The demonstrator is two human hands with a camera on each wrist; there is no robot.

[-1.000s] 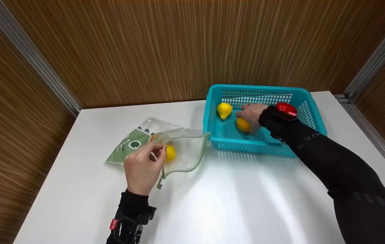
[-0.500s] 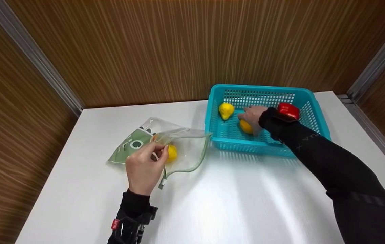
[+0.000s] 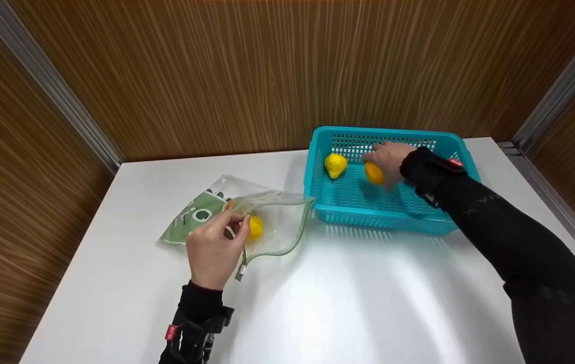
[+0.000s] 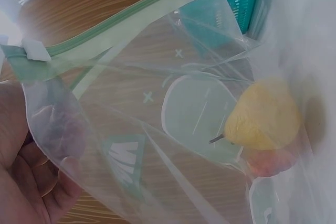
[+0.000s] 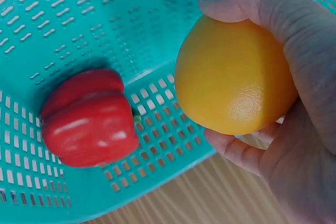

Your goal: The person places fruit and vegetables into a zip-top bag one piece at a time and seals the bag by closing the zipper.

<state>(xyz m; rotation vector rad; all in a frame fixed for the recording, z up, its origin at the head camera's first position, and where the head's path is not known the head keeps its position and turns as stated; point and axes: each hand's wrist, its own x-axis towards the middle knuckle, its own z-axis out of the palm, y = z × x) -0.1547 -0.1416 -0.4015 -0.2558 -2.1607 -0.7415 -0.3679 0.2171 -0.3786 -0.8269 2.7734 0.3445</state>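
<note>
My right hand (image 3: 391, 159) grips an orange (image 5: 236, 77) over the teal basket (image 3: 383, 216), thumb on one side and fingers on the other. A red bell pepper (image 5: 89, 119) lies in the basket, mostly hidden by my wrist in the head view. A yellow pear (image 3: 335, 165) sits at the basket's left end. My left hand (image 3: 216, 247) pinches the edge of a clear zip bag (image 3: 279, 237) with a green cartoon print. Inside the bag are another yellow pear (image 4: 265, 116) and a reddish-orange fruit (image 4: 270, 160), partly covered by that pear.
The white table (image 3: 287, 313) carries both bag and basket. A wood-grain panel (image 3: 267, 76) rises behind them, with more panels at either side. The bag's mouth reaches the basket's near left corner, and its zip slider (image 3: 240, 273) hangs beside my left hand.
My right hand has risen from the basket floor with the orange and shifted a little right and back. The left hand and the bag stay where they were.
</note>
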